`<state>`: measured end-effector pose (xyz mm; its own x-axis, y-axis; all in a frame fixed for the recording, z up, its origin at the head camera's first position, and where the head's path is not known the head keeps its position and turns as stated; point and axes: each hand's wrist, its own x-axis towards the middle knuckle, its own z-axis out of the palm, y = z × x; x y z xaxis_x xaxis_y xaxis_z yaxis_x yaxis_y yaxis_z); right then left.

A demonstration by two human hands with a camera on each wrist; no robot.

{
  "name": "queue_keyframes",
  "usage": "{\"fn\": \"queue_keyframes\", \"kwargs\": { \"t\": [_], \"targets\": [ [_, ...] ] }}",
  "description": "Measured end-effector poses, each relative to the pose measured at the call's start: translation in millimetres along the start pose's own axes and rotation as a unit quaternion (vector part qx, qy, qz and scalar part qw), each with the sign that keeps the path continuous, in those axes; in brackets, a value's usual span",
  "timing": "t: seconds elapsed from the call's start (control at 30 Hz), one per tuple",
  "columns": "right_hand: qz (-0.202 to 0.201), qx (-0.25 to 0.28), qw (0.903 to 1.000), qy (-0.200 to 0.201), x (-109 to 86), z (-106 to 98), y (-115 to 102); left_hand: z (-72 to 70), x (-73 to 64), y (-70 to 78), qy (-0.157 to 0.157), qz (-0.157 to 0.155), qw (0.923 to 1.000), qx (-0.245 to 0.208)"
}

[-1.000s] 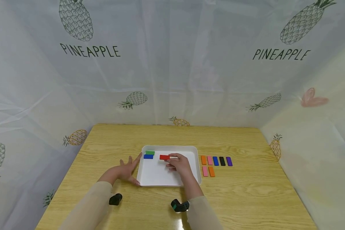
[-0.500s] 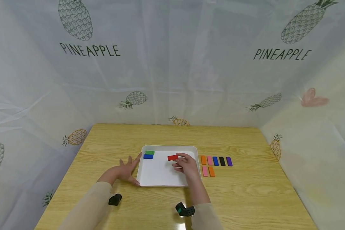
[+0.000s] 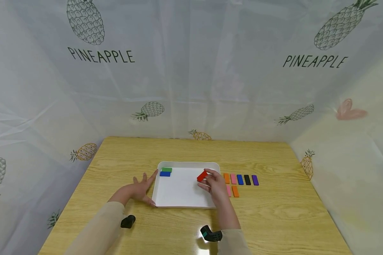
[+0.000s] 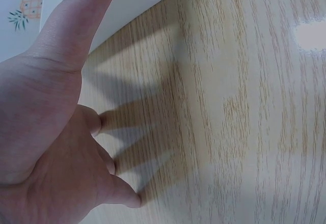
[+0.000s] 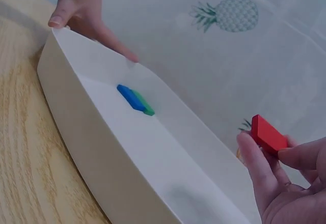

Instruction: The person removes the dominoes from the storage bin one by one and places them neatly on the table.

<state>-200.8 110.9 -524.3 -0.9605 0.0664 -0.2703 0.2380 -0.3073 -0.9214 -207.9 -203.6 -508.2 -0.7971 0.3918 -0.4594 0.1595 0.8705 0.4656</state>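
Between thumb and fingers, my right hand (image 3: 216, 186) pinches a red block (image 3: 202, 176), held tilted above the right part of a white tray (image 3: 182, 202). The right wrist view shows the red block (image 5: 268, 135) raised over the tray's rim. My left hand (image 3: 139, 190) touches the tray's left side with thumb and index finger, its fingers spread. Inside the tray's far left corner lie a green block (image 3: 167, 170) and a blue block (image 3: 165, 174), side by side. In the left wrist view the left hand (image 4: 56, 122) has its fingers extended over the wooden table.
Right of the tray, two rows of flat blocks lie on the wooden table (image 3: 281, 212): an orange block (image 3: 226, 178), a pink block (image 3: 233, 179), a blue one, a black block (image 3: 247, 180) and a purple block (image 3: 255, 180), with pink and orange ones nearer. A printed curtain (image 3: 191, 78) surrounds the table.
My right hand has moved right across the tray with the red block, which has turned from level to slanted. The left hand has stayed at the tray's left side.
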Motion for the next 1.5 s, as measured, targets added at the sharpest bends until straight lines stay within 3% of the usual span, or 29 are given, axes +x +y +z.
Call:
{"fn": "queue_keyframes", "kwargs": {
  "t": [0.33, 0.67, 1.03, 1.5],
  "targets": [
    [-0.005, 0.022, 0.9994, 0.027, -1.4, -19, -5, 1.2, 1.5, -1.1, -0.001, -0.003, 1.0, 0.0],
    [-0.023, -0.006, 0.9985, 0.049, -5.7, -39, -9, 0.4, 1.2, -4.5, 0.002, 0.004, 1.0, 0.002],
    [-0.036, -0.067, 0.9933, 0.087, -10.0, -70, -17, 2.2, 3.9, -4.7, -0.004, 0.001, 1.0, 0.005],
    [-0.05, -0.159, 0.9771, 0.132, -13.6, -104, -18, 1.3, 2.5, -3.4, 0.002, 0.0, 1.0, 0.005]
  ]
}}
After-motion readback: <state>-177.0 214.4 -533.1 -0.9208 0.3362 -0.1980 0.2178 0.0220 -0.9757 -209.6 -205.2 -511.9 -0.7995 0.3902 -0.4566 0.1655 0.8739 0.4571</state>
